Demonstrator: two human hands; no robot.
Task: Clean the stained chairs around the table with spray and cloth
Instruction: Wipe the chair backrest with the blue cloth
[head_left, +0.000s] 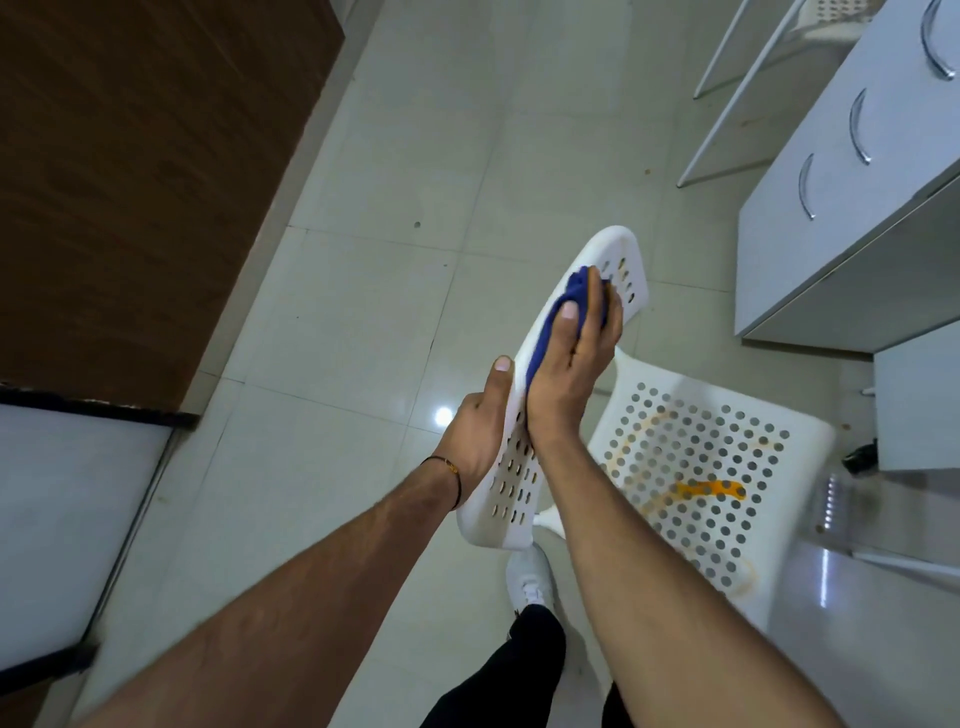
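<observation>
Your right grip (566, 374), arm stretched forward, curls round the blue cloth (543, 340) and presses it flat against the white chair's backrest (621, 254). Your left grip (475, 431) clasps the backrest's rear edge, thumb raised. An orange stain (706, 489) streaks the perforated seat (691, 415).

a grey drawer unit (852, 171) and a brown wooden panel (145, 182) flank pale floor tiles (415, 130)

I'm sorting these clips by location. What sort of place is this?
Probably an office or break room: a grey drawer unit with metal handles, glossy floor tiles, and a stained white perforated plastic chair, a blue cloth pressed to its backrest.
</observation>
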